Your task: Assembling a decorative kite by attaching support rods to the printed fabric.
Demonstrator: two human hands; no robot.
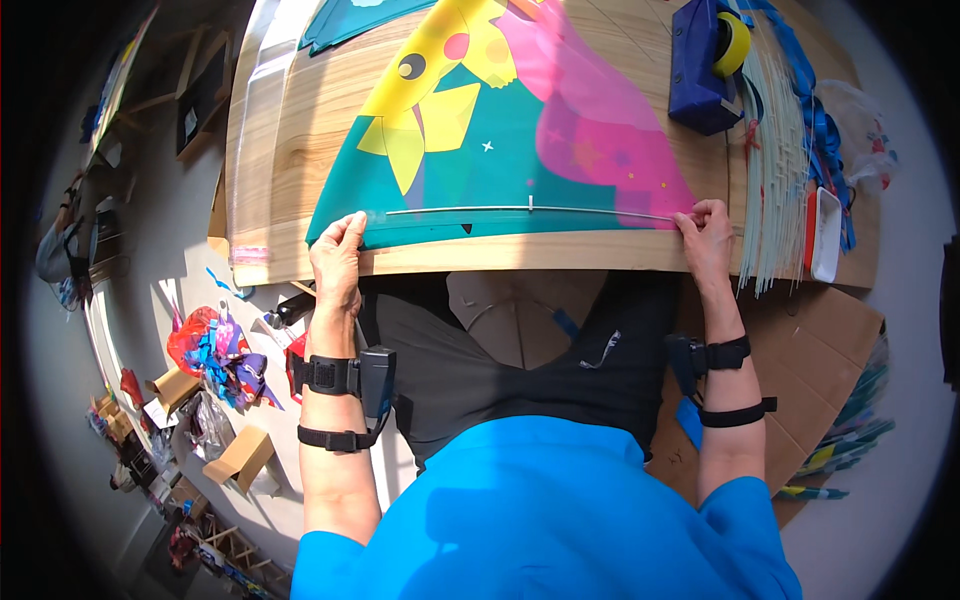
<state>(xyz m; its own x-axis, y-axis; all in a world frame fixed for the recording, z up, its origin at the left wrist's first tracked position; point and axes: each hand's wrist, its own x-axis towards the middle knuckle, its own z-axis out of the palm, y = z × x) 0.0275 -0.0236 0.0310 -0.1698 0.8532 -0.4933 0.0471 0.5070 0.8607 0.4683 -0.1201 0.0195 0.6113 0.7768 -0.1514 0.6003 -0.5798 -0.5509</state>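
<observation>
Head view: your left hand (338, 262) pinches the left end of a thin white rod (530, 210) and your right hand (706, 240) pinches its right end, fingers closed on it. The rod's long axis runs left to right, parallel to the wooden table's (290, 150) near edge, lying across the colourful kite sheet (480, 150) just inside that edge. A blue tape dispenser (700, 70) sits by the far right corner.

A thin pale rod (530, 210) lies flat along the near edge of the wooden table, stretched across a teal sheet (470, 170) printed in yellow and pink; a small clip, it seems, sits at the rod's middle.
</observation>
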